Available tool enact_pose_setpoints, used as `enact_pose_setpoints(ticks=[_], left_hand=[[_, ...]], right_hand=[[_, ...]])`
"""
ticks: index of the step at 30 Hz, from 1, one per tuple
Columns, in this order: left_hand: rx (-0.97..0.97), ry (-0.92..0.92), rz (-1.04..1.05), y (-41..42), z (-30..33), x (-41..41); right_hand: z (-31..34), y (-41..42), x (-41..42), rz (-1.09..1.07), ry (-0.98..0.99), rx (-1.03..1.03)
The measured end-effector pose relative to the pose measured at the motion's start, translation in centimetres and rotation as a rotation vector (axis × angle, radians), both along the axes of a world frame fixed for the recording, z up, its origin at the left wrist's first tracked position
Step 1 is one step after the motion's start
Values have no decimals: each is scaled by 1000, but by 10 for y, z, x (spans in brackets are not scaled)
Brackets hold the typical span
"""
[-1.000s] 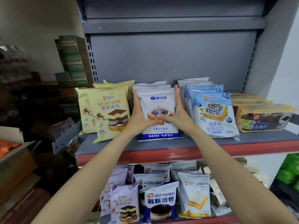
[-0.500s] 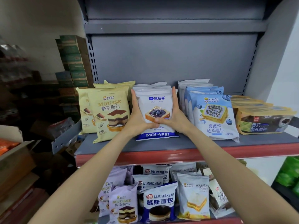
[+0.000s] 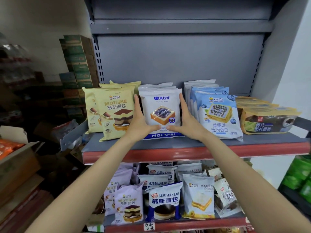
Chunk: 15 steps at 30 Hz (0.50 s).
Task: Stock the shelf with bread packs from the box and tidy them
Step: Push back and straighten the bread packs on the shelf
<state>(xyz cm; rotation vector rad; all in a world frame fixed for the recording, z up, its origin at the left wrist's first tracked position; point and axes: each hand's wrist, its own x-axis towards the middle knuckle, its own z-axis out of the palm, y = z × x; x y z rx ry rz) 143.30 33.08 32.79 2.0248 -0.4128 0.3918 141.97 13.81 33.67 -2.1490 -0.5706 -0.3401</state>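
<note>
A white and blue Molafei blueberry bread pack (image 3: pixel 161 108) stands upright at the front of its row on the grey shelf (image 3: pixel 168 145). My left hand (image 3: pixel 141 121) lies flat along its left edge, thumb across the lower front. My right hand (image 3: pixel 186 120) mirrors it on the right edge. The two thumbs almost meet on the pack. Fingers of both hands are straight. More white packs stand behind it. Yellow mousse bread packs (image 3: pixel 116 115) stand to the left, light blue toast packs (image 3: pixel 218 115) to the right.
Flat yellow-wrapped packs (image 3: pixel 267 120) are stacked at the shelf's right end. The lower shelf (image 3: pixel 176 223) holds several mixed bread packs. A cardboard box (image 3: pixel 15 158) with orange packs sits at the left. Green cartons (image 3: pixel 75 61) are stacked behind the shelf's left side.
Both hands slid down and out to the pack's sides, uncovering its picture. The pack now stands straighter and squarer in its row.
</note>
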Motion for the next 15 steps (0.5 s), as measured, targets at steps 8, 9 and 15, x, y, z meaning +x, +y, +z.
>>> enact_pose_setpoints(ticks=[8,9,15], left_hand=[[111,-10,-29,-12,-6,-19],[133,-28,-12,-12,-5,-20],[350,-28,126,-8,-3,-29]], right_hand=[[-11,-2,-12,-81,-21,-128],[-12,-1,-9,-99,-32,-155],[-20,3,-7,-192,-113,-258]])
